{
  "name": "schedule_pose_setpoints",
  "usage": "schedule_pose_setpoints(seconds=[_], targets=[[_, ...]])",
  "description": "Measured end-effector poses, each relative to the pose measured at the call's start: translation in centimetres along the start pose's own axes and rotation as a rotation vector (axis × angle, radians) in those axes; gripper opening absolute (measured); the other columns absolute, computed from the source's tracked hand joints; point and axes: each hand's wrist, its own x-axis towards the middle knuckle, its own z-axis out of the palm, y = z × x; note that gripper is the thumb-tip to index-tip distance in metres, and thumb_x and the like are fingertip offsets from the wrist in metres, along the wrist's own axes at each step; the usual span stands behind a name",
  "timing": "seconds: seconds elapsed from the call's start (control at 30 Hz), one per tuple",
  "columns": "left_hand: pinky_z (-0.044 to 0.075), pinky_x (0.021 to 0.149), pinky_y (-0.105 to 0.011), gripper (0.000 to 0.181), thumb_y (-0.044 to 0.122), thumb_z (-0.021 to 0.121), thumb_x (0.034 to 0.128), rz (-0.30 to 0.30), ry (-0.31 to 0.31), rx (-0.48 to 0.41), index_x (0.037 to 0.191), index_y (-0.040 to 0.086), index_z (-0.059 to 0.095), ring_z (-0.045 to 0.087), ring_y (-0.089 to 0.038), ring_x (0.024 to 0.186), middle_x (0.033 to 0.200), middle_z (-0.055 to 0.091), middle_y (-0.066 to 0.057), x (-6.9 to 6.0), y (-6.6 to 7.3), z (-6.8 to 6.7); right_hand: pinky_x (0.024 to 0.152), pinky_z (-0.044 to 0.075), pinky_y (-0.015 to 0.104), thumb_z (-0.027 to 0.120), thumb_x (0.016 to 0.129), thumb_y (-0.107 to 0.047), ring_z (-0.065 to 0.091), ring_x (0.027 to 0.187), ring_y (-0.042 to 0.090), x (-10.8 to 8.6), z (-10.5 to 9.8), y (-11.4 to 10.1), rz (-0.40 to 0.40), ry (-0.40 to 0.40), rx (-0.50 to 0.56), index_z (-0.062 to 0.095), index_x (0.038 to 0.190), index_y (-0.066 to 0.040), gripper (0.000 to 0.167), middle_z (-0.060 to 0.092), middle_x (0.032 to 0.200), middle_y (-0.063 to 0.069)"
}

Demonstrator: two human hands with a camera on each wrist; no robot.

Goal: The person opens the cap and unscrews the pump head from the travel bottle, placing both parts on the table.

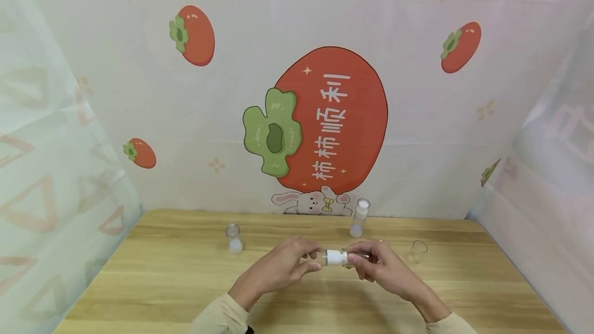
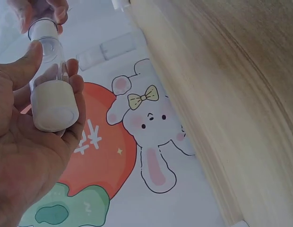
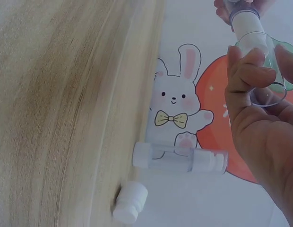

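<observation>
My left hand (image 1: 280,268) grips a clear bottle with a white base (image 2: 54,105), its fingers and thumb curled round the body. At the bottle's other end is a white neck piece (image 1: 335,257). My right hand (image 1: 389,272) pinches a clear tubular cap (image 3: 269,94), which surrounds part of that white piece. Bottle and cap lie in line between the two hands, held above the table in the head view. From the frames I cannot tell whether the cap is fully seated.
On the wooden table (image 1: 162,272), a capped clear bottle (image 1: 357,226) stands at the back and a shorter clear bottle (image 1: 234,244) at left. A clear cap (image 1: 417,252) is at right. The right wrist view shows a small white piece (image 3: 130,202). Behind hangs a printed backdrop (image 1: 223,117).
</observation>
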Motion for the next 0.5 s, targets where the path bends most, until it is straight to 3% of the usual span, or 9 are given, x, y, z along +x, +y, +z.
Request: schedule_pose_setpoints(seconds=[0.23,0.5], targets=[[0.051,0.075,-0.021,0.021,0.02,0.072,0.0961,-0.034,0.01,-0.002,0.115,0.011,0.072,0.058,-0.003,0.087,0.092,0.065,0.011,-0.22,-0.29,0.07,0.053,0.047,0.022,0.061,0.103,-0.024,0.054,0.063,0.007,0.05,0.17,0.33,0.046,0.013,0.011,0.069,0.114,-0.002,0.026,0.061,0.077,0.009],[0.053,0.078,-0.024,0.028,0.023,0.072,0.0963,-0.102,0.01,0.019,0.12,0.009,0.071,0.059,-0.004,0.091,0.101,0.07,0.003,-0.43,-0.49,0.07,0.058,0.052,0.025,0.066,0.1,-0.022,0.059,0.07,0.014,-0.15,0.06,0.74,0.092,0.02,0.024,0.066,0.12,0.004,0.033,0.065,0.092,0.017]])
